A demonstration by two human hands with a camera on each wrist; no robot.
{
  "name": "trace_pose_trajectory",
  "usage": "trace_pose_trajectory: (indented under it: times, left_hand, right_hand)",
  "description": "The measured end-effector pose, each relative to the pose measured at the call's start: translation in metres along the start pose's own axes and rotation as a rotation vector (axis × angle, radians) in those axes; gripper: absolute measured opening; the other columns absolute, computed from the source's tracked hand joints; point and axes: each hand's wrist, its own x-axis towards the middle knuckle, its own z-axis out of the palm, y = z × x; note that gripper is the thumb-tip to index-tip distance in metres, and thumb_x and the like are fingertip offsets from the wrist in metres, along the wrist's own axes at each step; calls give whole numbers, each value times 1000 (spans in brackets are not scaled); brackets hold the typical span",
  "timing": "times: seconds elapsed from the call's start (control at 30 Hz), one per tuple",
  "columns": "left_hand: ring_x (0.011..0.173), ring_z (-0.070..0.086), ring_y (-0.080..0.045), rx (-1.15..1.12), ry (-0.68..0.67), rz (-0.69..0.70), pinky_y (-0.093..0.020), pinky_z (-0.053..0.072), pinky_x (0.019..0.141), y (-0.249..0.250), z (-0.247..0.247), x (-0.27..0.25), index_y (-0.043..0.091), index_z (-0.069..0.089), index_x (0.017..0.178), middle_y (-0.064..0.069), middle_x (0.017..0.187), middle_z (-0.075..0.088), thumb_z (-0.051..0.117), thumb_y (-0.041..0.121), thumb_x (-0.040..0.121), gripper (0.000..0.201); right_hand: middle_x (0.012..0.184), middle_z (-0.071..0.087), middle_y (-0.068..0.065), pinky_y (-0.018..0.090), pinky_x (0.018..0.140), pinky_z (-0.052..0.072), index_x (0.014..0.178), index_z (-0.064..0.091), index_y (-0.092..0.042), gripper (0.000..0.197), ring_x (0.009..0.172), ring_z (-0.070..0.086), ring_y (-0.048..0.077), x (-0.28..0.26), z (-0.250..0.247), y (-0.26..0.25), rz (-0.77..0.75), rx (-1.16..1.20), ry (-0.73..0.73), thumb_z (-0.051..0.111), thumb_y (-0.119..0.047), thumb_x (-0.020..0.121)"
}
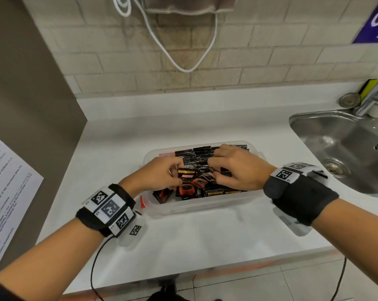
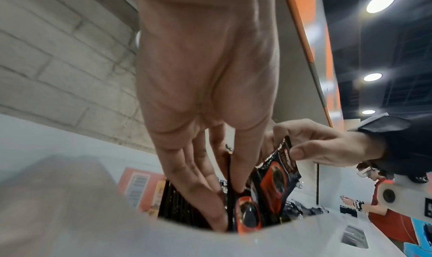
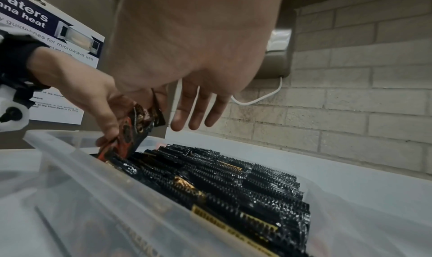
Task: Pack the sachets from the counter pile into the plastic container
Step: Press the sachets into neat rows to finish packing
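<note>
sink cropped, paper notice blurred

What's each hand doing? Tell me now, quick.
Left hand: pinches the lower sachet, down in the plastic container.
Right hand: pinches the upper sachet by its top edge.

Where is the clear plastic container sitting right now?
Head view: the clear plastic container sits mid-counter, left of the steel sink, with both hands inside it.
</note>
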Motion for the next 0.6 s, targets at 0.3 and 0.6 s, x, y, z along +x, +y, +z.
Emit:
trace_pose_trajectory:
  times: [0.3,0.6]
  left_hand:
    - [70,69,-13,94,-7,-32,-24,52,60,-8,26,2,28,51,95,2,80,72,86,20,77,41]
    - [66,74,-18,-22,-61,36,-35,63,74,-4,11,0,20,65,92,-1,73,75,73,20,92,8]
  right_hand:
    - [81,55,6,41,71,42,85,59,-8,9,79,46,25,6,0,-3,10,29,-33,65,-15,86]
    - [85,58,3,42,72,45,91,62,-11,7,84,48,23,11,-4,-3,3,61,-18,64,-12,84]
